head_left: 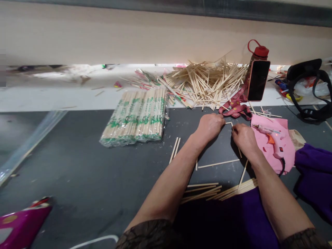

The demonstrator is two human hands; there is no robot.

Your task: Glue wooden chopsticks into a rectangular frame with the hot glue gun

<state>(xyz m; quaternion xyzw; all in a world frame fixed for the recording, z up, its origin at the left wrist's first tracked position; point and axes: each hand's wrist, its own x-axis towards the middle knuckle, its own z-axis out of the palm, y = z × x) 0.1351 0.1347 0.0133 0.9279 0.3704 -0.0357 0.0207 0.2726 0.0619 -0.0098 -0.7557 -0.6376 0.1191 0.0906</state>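
Note:
My left hand (211, 126) is closed around a wooden chopstick (228, 123), whose tip sticks out to the right. My right hand (243, 139) pinches a second chopstick (240, 153) that slants down below the fingers. The ends of the two sticks meet at a corner between my hands. Below them a single chopstick (219, 164) lies crosswise on the grey table, near a short upright-lying piece. A pink glue gun (275, 140) rests on a pink sheet (287, 129) just right of my right hand.
Wrapped chopstick packs (137, 116) lie left of my hands. Behind stands a heap of loose chopsticks (207, 83), then a red-capped bottle (260, 52) with a phone (258, 81) leaning on it. More sticks (202, 190) lie near my body. Purple cloth (315, 173) is at right.

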